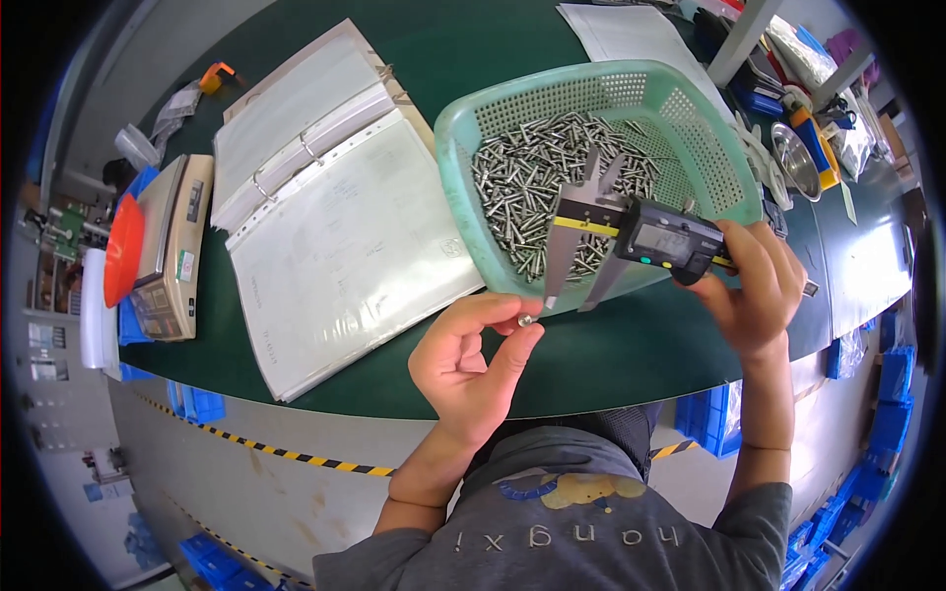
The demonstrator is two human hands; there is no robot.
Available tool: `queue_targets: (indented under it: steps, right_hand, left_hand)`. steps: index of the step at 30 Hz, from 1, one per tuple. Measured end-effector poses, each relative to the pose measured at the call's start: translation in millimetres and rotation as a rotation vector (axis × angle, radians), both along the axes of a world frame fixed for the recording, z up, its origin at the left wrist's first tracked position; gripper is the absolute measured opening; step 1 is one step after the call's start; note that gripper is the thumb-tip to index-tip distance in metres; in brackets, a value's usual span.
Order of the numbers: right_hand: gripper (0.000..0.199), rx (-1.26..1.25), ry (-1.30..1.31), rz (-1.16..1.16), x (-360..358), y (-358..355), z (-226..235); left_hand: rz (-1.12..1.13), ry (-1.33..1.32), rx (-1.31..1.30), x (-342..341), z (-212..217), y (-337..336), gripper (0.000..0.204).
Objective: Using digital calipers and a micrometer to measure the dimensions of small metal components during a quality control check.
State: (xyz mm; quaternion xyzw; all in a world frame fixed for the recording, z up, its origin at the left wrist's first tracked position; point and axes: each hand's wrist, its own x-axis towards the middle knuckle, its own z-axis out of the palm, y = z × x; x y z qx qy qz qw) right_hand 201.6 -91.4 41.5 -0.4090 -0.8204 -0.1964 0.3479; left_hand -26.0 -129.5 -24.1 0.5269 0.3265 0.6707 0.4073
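Dark green table lies under your hands. Your left hand pinches a small silver metal pin at thumb and fingertip, just below the caliper's jaw tips. Your right hand is closed around a digital caliper, black display body with a yellow stripe, held over a green perforated basket heaped with pins. An open ring binder with white sheets lies to the left, beside a beige scale.
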Motion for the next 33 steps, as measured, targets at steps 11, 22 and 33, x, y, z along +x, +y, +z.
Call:
queue_targets:
  steps: [11,22,33]
  right_hand:
    - [0.054,-0.078,0.038,0.152,-3,-12,-7]
    - [0.051,-0.091,0.025,0.181,-6,-12,-16]
    - [0.042,-0.153,0.031,0.09,-5,-11,-20]
  left_hand:
    - [-0.143,-0.224,-0.188,15,11,0,0.04]
    - [-0.076,-0.353,-0.213,15,8,1,0.039]
    - [-0.071,-0.443,-0.218,18,9,0,0.035]
